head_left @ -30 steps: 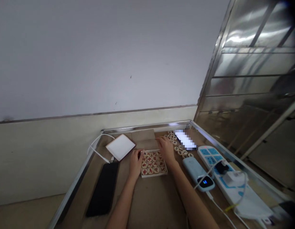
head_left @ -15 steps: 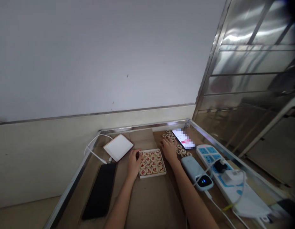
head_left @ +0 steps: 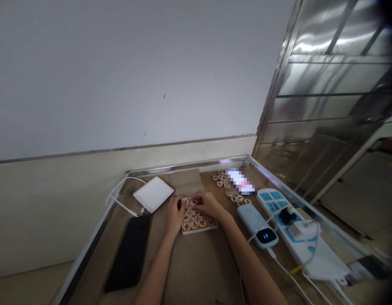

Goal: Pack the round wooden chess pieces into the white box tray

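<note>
A shallow white box (head_left: 200, 231) sits on the brown cardboard, filled with rows of round wooden Chinese chess pieces (head_left: 194, 224) marked in red. My left hand (head_left: 175, 216) is curled round the box's left side, thumb and fingers at its upper left corner. Over the box's back part, my right hand (head_left: 210, 205) has its fingertips pinched on a chess piece with a dark mark (head_left: 193, 203). The right hand hides several pieces in the back right of the box. More loose chess pieces (head_left: 220, 178) lie on the table's back right.
A white box lid (head_left: 154, 194) and a black phone (head_left: 129, 254) lie on the left. To the right are a lit phone (head_left: 240, 181), a light-blue power bank (head_left: 258, 226) and a power strip (head_left: 304, 241) with plugs and cables. A metal rim (head_left: 189, 164) borders the table.
My right hand has moved left from the loose pieces to the back of the box, with a chess piece at its fingertips. My left hand stays at the box's left side.
</note>
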The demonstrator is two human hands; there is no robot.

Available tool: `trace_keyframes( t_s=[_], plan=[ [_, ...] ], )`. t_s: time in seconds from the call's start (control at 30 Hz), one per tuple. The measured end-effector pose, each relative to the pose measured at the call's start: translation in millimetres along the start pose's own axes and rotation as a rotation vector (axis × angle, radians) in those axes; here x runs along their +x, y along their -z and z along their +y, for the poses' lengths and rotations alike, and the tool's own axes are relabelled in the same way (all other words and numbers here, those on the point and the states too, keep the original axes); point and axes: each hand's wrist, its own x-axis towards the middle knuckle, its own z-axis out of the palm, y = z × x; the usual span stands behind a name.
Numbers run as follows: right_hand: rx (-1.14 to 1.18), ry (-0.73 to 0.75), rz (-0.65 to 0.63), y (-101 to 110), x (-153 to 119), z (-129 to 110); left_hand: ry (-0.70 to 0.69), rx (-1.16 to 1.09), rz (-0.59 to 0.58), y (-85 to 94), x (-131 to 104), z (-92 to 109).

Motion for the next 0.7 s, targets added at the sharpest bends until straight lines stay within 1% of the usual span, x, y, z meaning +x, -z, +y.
trace_keyframes(
  t_s=[0.27,0.37,0.43,0.47,0.53,0.6,0.63,0.7],
  plan=[
    [0.015,0.041,0.017,-7,2,0,-0.007,0.001,-0.003,0.3,0,3],
    [0.033,0.016,-0.005,-5,3,-1,-0.004,0.008,-0.006,0.3,-1,4],
    [0.001,0.008,0.020,1,3,2,0.000,0.007,-0.002,0.4,-2,5],
    [-0.049,-0.011,0.069,5,2,6,-0.001,0.002,0.003,0.7,-2,6],
    [-0.217,-0.109,0.234,13,-1,15,-0.011,-0.005,0.002,1.7,-3,9],
    [-0.402,-0.285,0.423,22,-5,26,-0.025,0.009,-0.029,3.2,-3,12],
    [-0.464,-0.379,0.493,26,-7,31,-0.030,0.025,-0.051,3.9,-2,13],
    [-0.505,-0.510,0.572,32,-10,37,-0.031,0.062,-0.090,5.1,-2,15]
  ],
)
